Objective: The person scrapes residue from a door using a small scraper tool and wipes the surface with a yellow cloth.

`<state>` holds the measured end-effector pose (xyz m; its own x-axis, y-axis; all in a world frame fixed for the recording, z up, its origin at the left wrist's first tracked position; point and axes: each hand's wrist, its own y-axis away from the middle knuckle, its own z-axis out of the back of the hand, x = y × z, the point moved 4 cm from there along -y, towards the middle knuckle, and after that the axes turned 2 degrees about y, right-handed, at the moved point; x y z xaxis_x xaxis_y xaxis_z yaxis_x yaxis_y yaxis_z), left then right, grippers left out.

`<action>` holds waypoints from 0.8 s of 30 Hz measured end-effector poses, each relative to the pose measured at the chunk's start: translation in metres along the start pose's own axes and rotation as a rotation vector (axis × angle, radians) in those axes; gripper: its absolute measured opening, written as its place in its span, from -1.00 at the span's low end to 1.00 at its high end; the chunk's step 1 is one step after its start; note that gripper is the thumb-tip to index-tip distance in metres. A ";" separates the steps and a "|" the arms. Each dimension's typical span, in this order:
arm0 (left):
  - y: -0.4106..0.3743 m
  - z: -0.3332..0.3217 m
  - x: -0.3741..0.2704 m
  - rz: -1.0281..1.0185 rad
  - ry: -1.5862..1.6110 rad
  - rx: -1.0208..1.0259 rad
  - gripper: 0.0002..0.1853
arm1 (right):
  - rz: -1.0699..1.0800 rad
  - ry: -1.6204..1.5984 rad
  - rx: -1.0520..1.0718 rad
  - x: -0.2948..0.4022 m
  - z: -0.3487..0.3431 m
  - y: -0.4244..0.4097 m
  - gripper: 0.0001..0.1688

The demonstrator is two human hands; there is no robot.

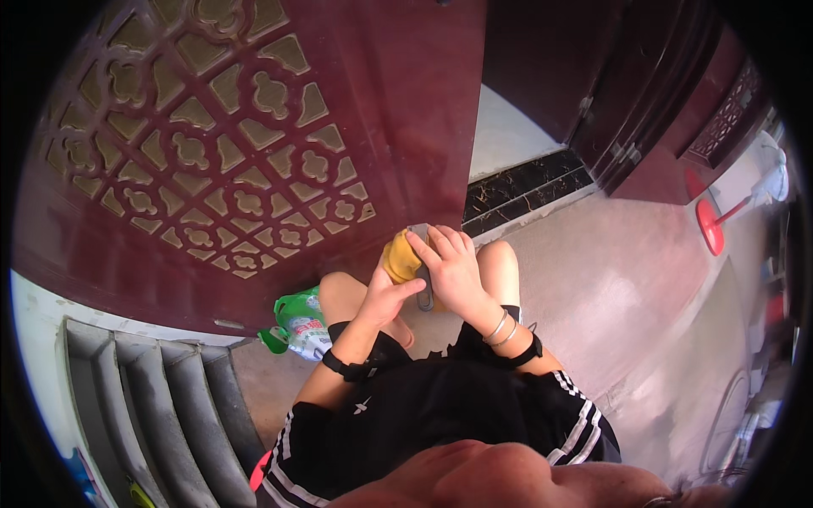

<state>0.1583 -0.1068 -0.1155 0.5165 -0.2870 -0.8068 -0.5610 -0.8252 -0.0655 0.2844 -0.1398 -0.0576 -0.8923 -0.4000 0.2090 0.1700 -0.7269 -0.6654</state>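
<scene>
Between my raised knees, my left hand (382, 300) holds a yellow, soft-looking object (401, 259) from its left and lower side. I cannot tell exactly what the object is. My right hand (452, 270) is closed over a flat grey tool (425, 296) with a long slot in its lower end. The tool's other end sticks out above my fingers, and its middle is hidden under them. My right fingertips reach the edge of the yellow object, so the two things lie side by side, close together.
A dark red door with lattice panels (248, 165) stands right before me. A green and white plastic bag (303, 324) sits by my left leg. Grey concrete steps (159, 387) are at the lower left. A black marbled threshold (527, 187) and a red round base with a pole (709, 227) are to the right.
</scene>
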 end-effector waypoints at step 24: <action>-0.003 0.020 0.053 -0.101 -0.647 -0.029 -0.36 | -0.706 -0.954 0.186 -0.069 -0.050 0.074 -0.86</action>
<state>0.1746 -0.1101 -0.1699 0.0668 0.1361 -0.9884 -0.5081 -0.8480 -0.1511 0.3378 -0.1383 -0.1570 -0.1573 -0.0761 0.9846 -0.1040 -0.9902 -0.0931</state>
